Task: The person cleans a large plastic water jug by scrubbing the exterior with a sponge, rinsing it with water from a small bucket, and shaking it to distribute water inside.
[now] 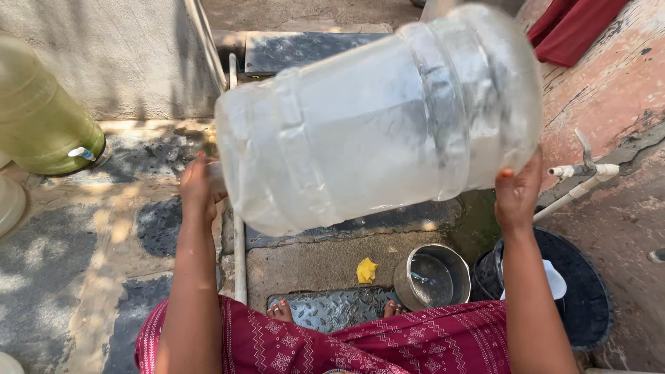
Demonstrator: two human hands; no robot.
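Outdoors above wet stone paving (325, 263), left hand (197, 190) and right hand (518, 194) clasp a large clear plastic water jar (377, 118) sideways, mid-rinse, needing steady tilting.

Sunlit patchy concrete floor (83, 256), grey plastered wall (104, 48) behind, weathered pinkish wall (609, 83) on the right.

We had little room below: the big clear water jug (377, 118) filled the space from nine to three o'clock. At five o'clock a steel pot (431, 277) and black tub (589, 291) crowded the ground, with a white pipe (578, 183) jutting at three. Bare paving (62, 256) lay open at eight o'clock.
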